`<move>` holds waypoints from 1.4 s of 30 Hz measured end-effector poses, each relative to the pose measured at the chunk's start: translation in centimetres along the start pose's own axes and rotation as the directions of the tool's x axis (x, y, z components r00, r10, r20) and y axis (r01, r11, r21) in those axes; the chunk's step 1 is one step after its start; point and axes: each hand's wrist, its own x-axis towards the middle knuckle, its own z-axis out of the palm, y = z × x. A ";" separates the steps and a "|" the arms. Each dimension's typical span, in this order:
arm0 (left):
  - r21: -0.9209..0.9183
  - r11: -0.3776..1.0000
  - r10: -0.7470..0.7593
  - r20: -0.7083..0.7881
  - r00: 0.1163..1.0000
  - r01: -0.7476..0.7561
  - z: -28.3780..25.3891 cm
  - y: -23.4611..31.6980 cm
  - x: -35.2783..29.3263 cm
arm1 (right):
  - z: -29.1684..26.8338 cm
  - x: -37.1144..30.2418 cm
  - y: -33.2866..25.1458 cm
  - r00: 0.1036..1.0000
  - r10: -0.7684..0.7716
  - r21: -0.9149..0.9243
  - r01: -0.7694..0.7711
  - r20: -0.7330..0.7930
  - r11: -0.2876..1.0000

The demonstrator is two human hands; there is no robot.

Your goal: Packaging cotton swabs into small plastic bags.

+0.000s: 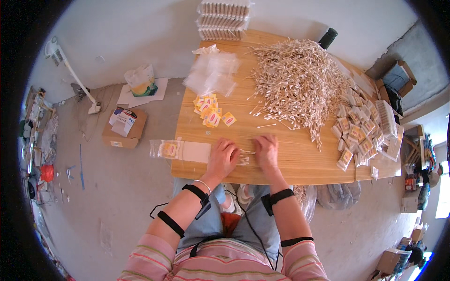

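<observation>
My left hand (222, 157) rests at the near edge of the wooden table, its fingers curled over a small bunch of cotton swabs (243, 159) whose tips stick out to the right. Just across from it, my right hand (266, 151) is bent toward the swab ends and smeared by motion, so its fingers are unclear. Left of my left hand lies a white rectangular card or box (196, 152), beside a clear bag with a yellow-labelled packet (169, 149). A single swab (266, 125) lies beyond my hands.
A large heap of loose swabs (300, 84) covers the table's back right. Filled small packets (358, 129) pile up at the right. Yellow labels (209, 111) and clear bags (213, 72) lie back left, below stacked swab packs (222, 21). A cardboard box (124, 133) stands on the floor.
</observation>
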 end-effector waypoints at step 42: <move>0.167 0.983 0.067 0.067 0.995 -0.078 -0.4 -0.5 -1.0 | -0.2 -3.0 -3.2 0.989 0.144 0.215 -0.139 -0.010 0.967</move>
